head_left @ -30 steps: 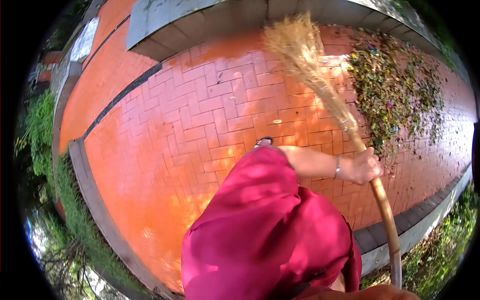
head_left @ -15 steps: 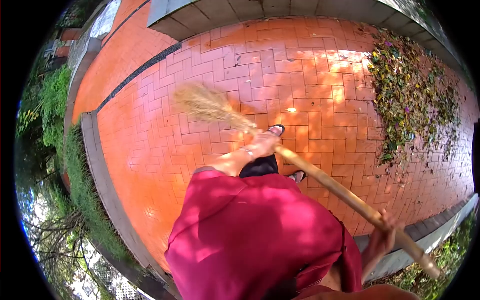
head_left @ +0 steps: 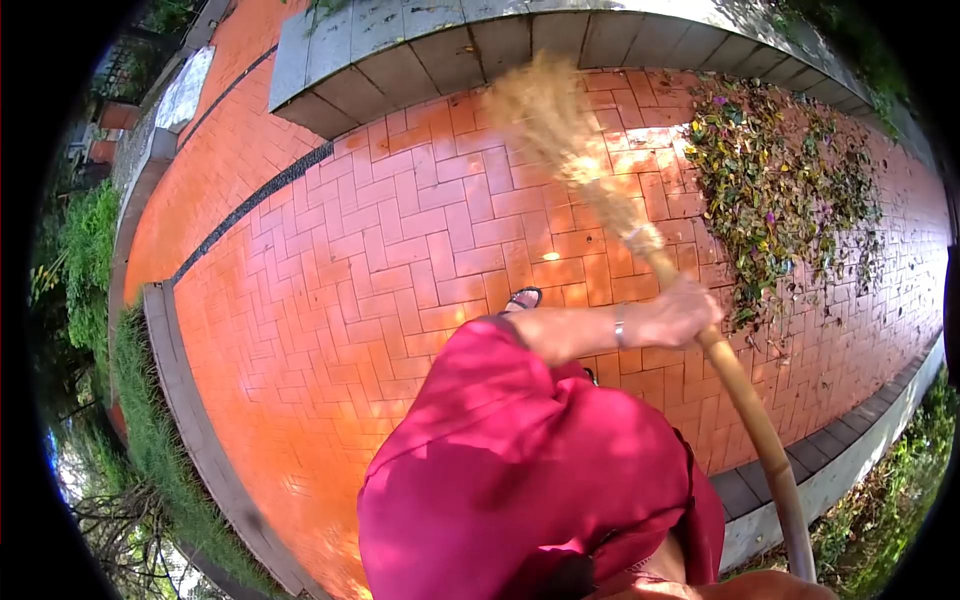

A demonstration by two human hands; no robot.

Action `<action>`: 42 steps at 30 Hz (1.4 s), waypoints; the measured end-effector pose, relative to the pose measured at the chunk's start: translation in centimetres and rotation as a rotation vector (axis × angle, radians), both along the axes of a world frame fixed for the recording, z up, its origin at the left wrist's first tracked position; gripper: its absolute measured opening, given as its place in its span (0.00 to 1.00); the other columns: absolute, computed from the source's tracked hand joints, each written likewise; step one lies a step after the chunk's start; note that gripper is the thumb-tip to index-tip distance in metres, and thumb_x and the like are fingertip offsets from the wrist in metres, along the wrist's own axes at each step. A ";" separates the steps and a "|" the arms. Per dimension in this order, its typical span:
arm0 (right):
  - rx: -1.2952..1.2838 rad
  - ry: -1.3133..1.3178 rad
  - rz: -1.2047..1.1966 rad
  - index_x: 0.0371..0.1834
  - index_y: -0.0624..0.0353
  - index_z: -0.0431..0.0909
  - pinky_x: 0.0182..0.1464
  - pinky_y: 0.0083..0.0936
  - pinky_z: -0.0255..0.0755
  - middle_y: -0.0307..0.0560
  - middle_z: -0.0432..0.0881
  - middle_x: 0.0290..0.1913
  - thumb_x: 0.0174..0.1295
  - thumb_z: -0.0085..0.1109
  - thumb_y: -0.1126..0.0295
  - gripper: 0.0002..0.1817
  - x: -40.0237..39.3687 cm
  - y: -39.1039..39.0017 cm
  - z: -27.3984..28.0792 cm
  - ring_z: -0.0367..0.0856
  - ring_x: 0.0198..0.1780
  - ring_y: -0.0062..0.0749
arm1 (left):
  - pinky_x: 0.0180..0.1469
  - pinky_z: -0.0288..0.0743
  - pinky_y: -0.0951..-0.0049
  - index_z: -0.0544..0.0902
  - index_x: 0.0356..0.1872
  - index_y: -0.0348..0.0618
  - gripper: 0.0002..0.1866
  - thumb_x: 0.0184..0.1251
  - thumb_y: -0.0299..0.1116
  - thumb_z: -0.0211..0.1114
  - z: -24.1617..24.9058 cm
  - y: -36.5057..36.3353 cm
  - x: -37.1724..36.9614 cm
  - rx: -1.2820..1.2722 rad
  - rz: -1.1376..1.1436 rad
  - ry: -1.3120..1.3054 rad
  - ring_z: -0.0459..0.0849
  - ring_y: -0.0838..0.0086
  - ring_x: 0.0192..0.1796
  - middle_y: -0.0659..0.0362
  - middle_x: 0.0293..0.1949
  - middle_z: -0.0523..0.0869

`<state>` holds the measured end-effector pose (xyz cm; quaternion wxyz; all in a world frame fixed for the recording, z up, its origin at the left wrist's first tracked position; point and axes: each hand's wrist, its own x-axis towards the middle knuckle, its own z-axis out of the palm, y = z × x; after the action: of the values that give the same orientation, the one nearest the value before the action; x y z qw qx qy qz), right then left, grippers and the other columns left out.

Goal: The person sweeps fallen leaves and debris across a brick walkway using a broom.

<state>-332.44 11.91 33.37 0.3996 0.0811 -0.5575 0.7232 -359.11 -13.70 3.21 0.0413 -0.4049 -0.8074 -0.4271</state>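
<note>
My left hand point(head_left: 685, 312) is wrapped round the wooden handle of a long straw broom point(head_left: 748, 395). A metal band circles that wrist, and the arm reaches across from a dark red sleeve point(head_left: 470, 390). The broom's bristle head point(head_left: 548, 110), smeared by motion, points up and away over the brick paving, near the foot of the low wall. The far end of the handle runs down to the lower right edge of the view. My right hand does not show. A heap of dry leaves point(head_left: 780, 190) lies to the right of the bristles.
Orange brick paving point(head_left: 300, 350) spreads around my sandalled foot point(head_left: 524, 298). A low grey wall point(head_left: 430, 60) borders the far side. Another kerb point(head_left: 850, 440) runs along the right, with plants behind it. Grassy greenery point(head_left: 160, 420) lines the left kerb.
The broom head has swung from the left to the upper middle, toward the wall and leaf heap. My left hand has moved right with the handle. My right hand has gone out of sight.
</note>
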 end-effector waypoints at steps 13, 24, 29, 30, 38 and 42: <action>-0.066 -0.448 -0.326 0.27 0.56 0.61 0.53 0.35 0.55 0.42 0.65 0.28 0.52 0.50 0.71 0.07 -11.5 -12.0 -11.0 0.65 0.39 0.31 | 0.36 0.67 0.65 0.76 0.22 0.50 0.05 0.43 0.27 0.54 -11.5 -2.9 -13.7 -0.408 -0.315 -0.299 0.77 0.66 0.34 0.60 0.25 0.79; 0.067 -0.008 -0.382 0.19 0.52 0.61 0.35 0.24 0.57 0.35 0.55 0.18 0.46 0.53 0.74 0.09 -0.7 -8.6 1.1 0.58 0.26 0.25 | 0.37 0.60 0.68 0.72 0.16 0.52 0.06 0.34 0.27 0.59 0.3 13.6 -8.8 0.012 -0.490 0.092 0.75 0.70 0.29 0.65 0.19 0.75; -0.330 -0.136 -0.429 0.22 0.51 0.57 0.40 0.24 0.51 0.35 0.54 0.21 0.36 0.58 0.80 0.18 9.7 1.8 -3.2 0.54 0.27 0.24 | 0.39 0.58 0.68 0.72 0.24 0.52 0.11 0.34 0.27 0.60 -3.0 11.2 -0.6 -0.232 -0.575 -0.100 0.72 0.70 0.35 0.65 0.25 0.73; -0.371 -0.186 -0.565 0.23 0.52 0.57 0.39 0.23 0.51 0.35 0.55 0.21 0.38 0.58 0.79 0.17 9.2 2.8 -3.9 0.54 0.27 0.24 | 0.39 0.58 0.68 0.72 0.25 0.52 0.11 0.34 0.29 0.61 -4.0 11.1 0.5 -0.280 -0.553 -0.103 0.73 0.70 0.35 0.65 0.24 0.73; -0.111 -0.373 -0.430 0.22 0.50 0.56 0.36 0.22 0.53 0.33 0.57 0.19 0.40 0.58 0.69 0.17 5.4 9.2 -5.2 0.58 0.26 0.22 | 0.38 0.56 0.68 0.73 0.22 0.52 0.05 0.40 0.31 0.58 -6.6 19.6 1.2 -0.323 -0.560 -0.088 0.72 0.71 0.34 0.64 0.24 0.74; 0.039 -0.442 -0.533 0.25 0.52 0.59 0.46 0.29 0.52 0.37 0.60 0.21 0.41 0.59 0.69 0.15 2.3 10.5 -4.7 0.60 0.30 0.26 | 0.38 0.57 0.68 0.73 0.23 0.52 0.08 0.39 0.30 0.61 -8.4 29.7 -4.5 -0.190 -0.575 0.013 0.72 0.70 0.35 0.64 0.25 0.74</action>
<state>-330.12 22.42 28.64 0.4423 -0.2185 -0.6459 0.5827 -363.57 15.95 -5.16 -0.1141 -0.6218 -0.6957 -0.3410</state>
